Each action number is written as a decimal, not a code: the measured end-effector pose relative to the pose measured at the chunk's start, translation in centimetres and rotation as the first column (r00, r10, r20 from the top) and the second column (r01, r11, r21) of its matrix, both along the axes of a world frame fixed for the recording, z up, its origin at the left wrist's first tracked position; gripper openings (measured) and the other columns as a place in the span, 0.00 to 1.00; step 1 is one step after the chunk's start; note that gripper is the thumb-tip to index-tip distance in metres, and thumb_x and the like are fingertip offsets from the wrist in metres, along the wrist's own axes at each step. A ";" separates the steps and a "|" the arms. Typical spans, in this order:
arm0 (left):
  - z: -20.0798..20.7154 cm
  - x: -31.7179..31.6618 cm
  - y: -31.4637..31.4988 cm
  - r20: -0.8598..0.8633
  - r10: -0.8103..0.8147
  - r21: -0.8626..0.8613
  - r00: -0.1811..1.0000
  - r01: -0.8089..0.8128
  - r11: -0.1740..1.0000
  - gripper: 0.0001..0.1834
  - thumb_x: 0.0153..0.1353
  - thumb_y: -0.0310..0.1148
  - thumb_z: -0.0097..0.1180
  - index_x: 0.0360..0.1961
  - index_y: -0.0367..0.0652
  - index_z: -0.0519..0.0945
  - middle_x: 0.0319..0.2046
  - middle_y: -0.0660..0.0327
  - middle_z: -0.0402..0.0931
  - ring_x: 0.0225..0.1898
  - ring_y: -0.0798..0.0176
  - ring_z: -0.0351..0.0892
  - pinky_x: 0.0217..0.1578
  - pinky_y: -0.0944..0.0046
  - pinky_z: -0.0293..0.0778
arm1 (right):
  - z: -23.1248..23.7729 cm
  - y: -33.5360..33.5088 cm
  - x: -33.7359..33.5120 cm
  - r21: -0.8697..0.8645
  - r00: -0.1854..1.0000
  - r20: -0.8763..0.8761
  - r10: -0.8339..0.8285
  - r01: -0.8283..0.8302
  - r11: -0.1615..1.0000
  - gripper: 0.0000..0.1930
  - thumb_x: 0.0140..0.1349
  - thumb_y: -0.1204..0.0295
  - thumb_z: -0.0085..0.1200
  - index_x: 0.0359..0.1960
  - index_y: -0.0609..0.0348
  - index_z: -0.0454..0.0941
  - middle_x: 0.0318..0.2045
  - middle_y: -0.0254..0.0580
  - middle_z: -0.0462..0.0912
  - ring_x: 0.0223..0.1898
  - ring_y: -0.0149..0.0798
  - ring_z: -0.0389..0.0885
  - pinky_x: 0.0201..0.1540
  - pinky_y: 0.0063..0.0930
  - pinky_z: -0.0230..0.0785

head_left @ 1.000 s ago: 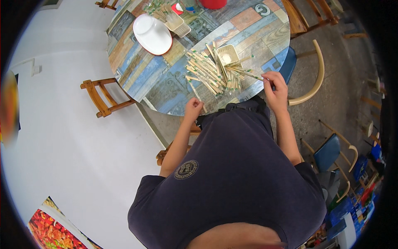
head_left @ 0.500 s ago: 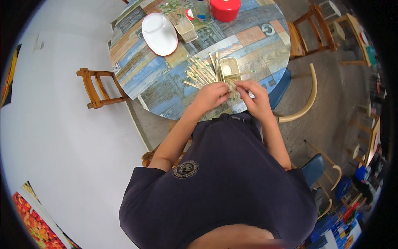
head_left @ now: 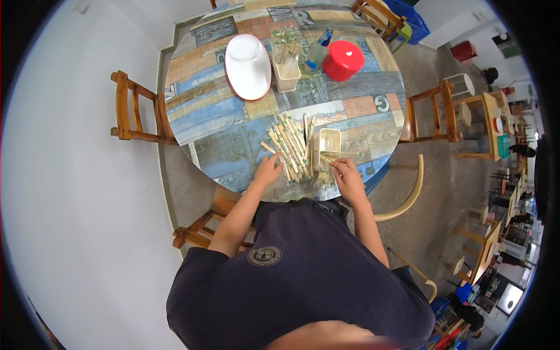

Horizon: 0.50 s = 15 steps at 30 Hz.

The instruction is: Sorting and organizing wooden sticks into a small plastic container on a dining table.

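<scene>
The left hand [head_left: 266, 171] lay on the near edge of the chopstick pile [head_left: 290, 147], the right hand [head_left: 347, 175] touched sticks beside the small cream box [head_left: 328, 144]; grips unclear. Beyond stood a white plate [head_left: 248, 66] and red lid [head_left: 343, 60]

Looking down from my head, I see a round bench [head_left: 221, 146] with a patchwork of blue, orange and grey painted planks. My left hand [head_left: 267, 171] rests on the near edge of a loose pile of pale wooden sticks [head_left: 290, 147]. My right hand [head_left: 346, 174] touches sticks just below a small cream rectangular holder [head_left: 328, 142]. Farther off sit a white plate [head_left: 248, 66], a second holder filled with sticks [head_left: 286, 64], a bottle [head_left: 318, 51] and a red lid [head_left: 343, 60]. Wooden chairs [head_left: 133, 111] ring the bench.
</scene>
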<state>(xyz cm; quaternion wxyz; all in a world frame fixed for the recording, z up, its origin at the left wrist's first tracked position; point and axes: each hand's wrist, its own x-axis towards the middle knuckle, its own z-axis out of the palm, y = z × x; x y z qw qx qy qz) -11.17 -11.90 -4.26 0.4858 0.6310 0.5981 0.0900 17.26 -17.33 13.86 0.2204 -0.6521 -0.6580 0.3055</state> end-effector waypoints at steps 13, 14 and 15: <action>-2.2 3.1 0.6 -0.028 0.122 0.112 0.992 -0.118 0.987 0.12 0.68 0.36 0.62 0.44 0.40 0.75 0.46 0.50 0.73 0.38 0.50 0.80 0.42 0.49 0.77 | 5.8 -0.5 0.7 0.126 0.976 -0.194 -0.097 0.123 0.984 0.16 0.62 0.78 0.63 0.53 0.59 0.82 0.55 0.48 0.77 0.43 0.40 0.84 0.46 0.32 0.77; -2.8 2.9 0.6 -0.029 0.118 0.127 0.993 -0.113 0.985 0.12 0.68 0.36 0.62 0.44 0.40 0.75 0.46 0.50 0.73 0.38 0.50 0.80 0.42 0.49 0.77 | 6.2 -0.9 1.0 0.149 0.967 -0.216 -0.137 0.172 0.974 0.15 0.62 0.78 0.63 0.51 0.60 0.82 0.54 0.47 0.77 0.42 0.38 0.83 0.43 0.29 0.77; -3.1 2.4 0.4 0.018 0.129 0.173 0.992 -0.130 0.976 0.11 0.67 0.34 0.62 0.41 0.40 0.75 0.44 0.50 0.73 0.37 0.50 0.80 0.41 0.50 0.76 | 6.3 -1.3 1.2 0.168 0.955 -0.242 -0.174 0.218 0.961 0.14 0.62 0.79 0.62 0.50 0.60 0.83 0.54 0.46 0.77 0.41 0.36 0.83 0.40 0.27 0.76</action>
